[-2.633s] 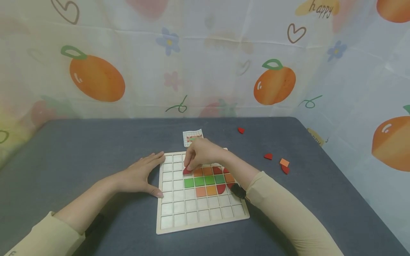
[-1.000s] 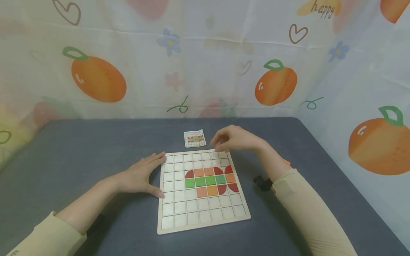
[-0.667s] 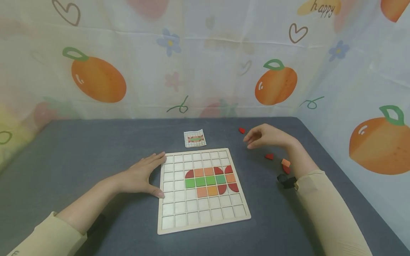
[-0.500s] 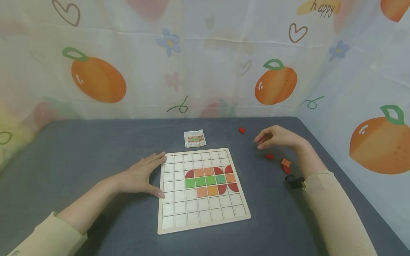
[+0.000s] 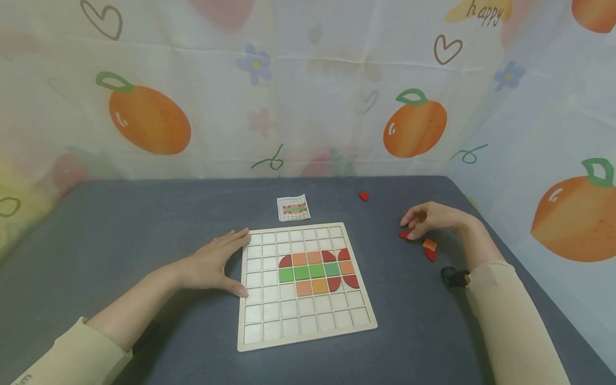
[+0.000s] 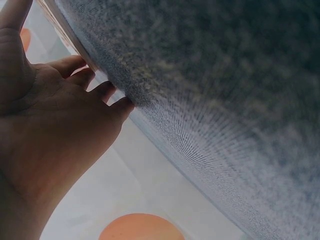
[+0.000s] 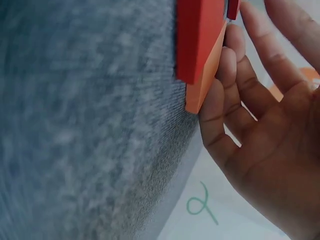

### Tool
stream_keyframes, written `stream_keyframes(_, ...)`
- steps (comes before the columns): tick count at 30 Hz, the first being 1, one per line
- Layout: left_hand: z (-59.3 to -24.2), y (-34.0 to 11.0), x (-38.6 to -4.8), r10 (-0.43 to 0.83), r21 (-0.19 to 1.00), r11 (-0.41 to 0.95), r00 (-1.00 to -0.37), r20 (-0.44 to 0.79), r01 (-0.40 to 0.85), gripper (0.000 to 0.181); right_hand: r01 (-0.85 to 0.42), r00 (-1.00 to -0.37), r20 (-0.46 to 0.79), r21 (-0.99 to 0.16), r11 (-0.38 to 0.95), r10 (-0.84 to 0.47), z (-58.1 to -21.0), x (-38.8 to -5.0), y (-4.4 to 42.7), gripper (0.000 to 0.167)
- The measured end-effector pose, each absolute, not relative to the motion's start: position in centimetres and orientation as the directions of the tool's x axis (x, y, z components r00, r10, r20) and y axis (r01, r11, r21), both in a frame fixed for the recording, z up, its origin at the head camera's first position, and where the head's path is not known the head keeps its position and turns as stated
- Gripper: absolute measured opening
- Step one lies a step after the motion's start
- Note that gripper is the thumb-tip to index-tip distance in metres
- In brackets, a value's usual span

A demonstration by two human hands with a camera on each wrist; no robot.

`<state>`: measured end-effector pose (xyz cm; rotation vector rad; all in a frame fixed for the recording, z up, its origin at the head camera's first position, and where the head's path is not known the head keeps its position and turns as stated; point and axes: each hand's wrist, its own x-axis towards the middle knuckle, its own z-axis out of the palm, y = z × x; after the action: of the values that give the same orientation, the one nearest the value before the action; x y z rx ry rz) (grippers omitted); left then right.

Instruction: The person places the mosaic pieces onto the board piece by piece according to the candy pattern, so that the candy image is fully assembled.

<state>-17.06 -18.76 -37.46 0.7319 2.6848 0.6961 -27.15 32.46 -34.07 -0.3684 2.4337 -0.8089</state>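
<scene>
My left hand [image 5: 212,263] rests with spread fingers along the left edge of a pale wooden grid board [image 5: 269,339], fingertips on its upper corner and thumb at its side. Green tiles [image 5: 301,272], orange tiles [image 5: 320,286] and red rounded pieces [image 5: 285,261] sit in some of its cells. To the right, my right hand [image 5: 433,218] is low over the table, thumb and bent fingers at a loose red piece [image 5: 403,235]; a gap shows between the fingers. Beside that hand, an orange tile [image 5: 430,245] touches another red piece [image 5: 430,255].
Behind the board lies a small card [image 5: 293,208] printed with a grid and a coloured pattern. One more red piece [image 5: 364,196] is farther back on the dark table [image 5: 168,214]. A printed curtain [image 5: 313,107] hangs behind and along the right side.
My right hand set a red piece into the board's left coloured cell, let go, moved right across the table and came down at a loose red piece. My left hand stayed in place.
</scene>
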Motion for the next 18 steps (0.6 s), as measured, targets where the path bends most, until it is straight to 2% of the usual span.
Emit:
stream_keyframes(7,-37.43,-18.68,-17.1,0.536,0.512,0.757,-0.835,-0.129,0.407,0.122,-0.084,-0.801,-0.417,-0.633,0.769,-0.43,-34.59,-27.4,32.74,0.043)
stream_keyframes(18,-37.35,-18.66,-17.12,0.531,0.505,0.763,-0.837,-0.133,0.404,0.122,-0.139,-0.82,-0.395,-0.563,0.814,-0.413,-34.53,-27.09,31.97,0.031)
